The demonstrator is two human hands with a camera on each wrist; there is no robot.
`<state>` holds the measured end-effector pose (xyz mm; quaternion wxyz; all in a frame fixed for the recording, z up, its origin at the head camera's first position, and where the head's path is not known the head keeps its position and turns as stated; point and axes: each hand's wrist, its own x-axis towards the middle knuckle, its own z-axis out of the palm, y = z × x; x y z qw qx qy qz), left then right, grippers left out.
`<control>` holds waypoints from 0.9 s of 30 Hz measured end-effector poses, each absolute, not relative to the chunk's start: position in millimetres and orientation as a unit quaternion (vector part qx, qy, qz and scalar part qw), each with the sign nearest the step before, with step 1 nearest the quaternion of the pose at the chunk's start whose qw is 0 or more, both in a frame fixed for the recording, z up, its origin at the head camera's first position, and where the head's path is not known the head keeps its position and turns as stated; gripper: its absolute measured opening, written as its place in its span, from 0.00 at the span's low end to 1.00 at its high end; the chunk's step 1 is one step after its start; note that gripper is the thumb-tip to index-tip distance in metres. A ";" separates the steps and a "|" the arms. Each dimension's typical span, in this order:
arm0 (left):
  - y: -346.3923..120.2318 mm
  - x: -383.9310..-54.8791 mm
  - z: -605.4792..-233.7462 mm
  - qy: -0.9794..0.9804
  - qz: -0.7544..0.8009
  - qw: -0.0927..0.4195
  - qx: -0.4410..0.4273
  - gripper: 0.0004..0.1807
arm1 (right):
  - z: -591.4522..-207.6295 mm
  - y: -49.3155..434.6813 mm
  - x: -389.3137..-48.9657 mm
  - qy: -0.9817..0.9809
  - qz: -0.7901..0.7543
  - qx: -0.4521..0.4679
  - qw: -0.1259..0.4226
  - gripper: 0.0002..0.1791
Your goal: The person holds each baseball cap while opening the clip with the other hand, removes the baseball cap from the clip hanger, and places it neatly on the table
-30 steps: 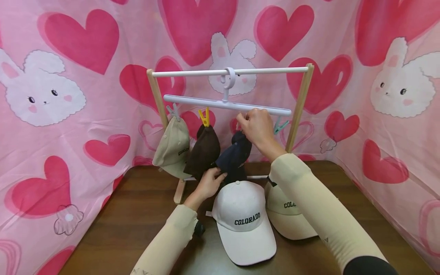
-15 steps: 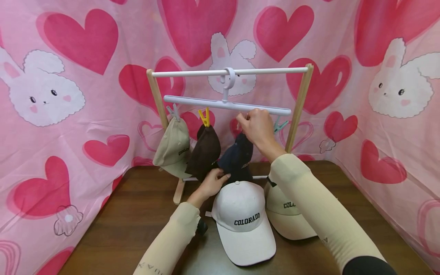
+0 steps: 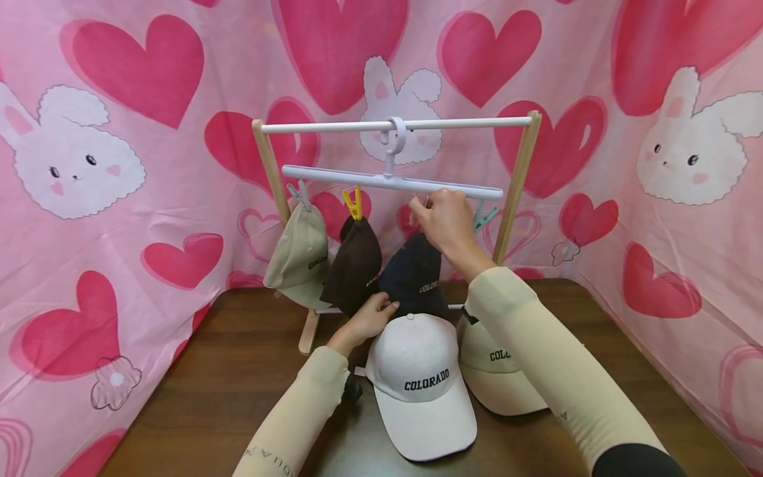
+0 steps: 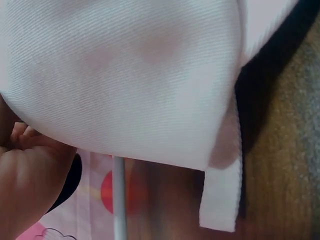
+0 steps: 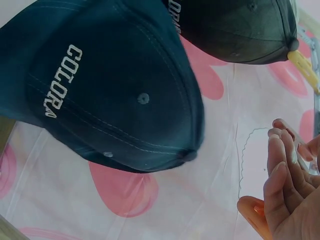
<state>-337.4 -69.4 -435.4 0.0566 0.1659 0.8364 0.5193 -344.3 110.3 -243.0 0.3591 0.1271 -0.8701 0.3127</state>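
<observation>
A navy cap (image 3: 411, 271) with pale lettering is in the middle of the head view, at the fingers of my left hand (image 3: 369, 318), which pinches its lower left edge. In the right wrist view, the navy cap (image 5: 115, 95) appears apart from my right hand (image 5: 292, 185). My right hand pinches a pale, clear-looking clothespin (image 5: 303, 150) under the white hanger (image 3: 342, 177); fingers cover much of it. An orange clothespin (image 5: 254, 215) shows beside that hand. The left wrist view is mostly filled by a white cap (image 4: 125, 85), with part of my left hand (image 4: 30, 175) behind it.
A beige cap (image 3: 298, 255) and a brown cap (image 3: 356, 262) hang from clothespins at the left. A teal clothespin (image 3: 485, 217) hangs at the right. White rods and wooden posts (image 3: 517, 185) form the rack. Another beige cap (image 3: 501, 377) lies on the brown table (image 3: 208, 397).
The navy cap has turned and shifted slightly right, and more of its lettering faces me. My left hand has moved a little right with it; the right hand has stayed in place.
</observation>
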 end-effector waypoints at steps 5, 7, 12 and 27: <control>-69.1 -339.8 -438.5 0.814 0.546 0.084 0.178 0.12 | -243.5 110.3 -343.7 -0.870 0.316 0.129 0.355 0.26; -68.4 -340.0 -439.3 0.810 0.550 0.089 0.184 0.12 | -243.5 110.2 -343.7 -0.869 0.315 0.129 0.358 0.27; -65.1 -340.8 -440.1 0.813 0.546 0.086 0.184 0.12 | -243.5 110.6 -345.2 -0.869 0.306 0.130 0.367 0.28; -67.5 -342.2 -447.6 0.787 0.589 0.138 0.119 0.34 | -245.8 109.6 -345.1 -0.867 0.315 0.130 0.364 0.26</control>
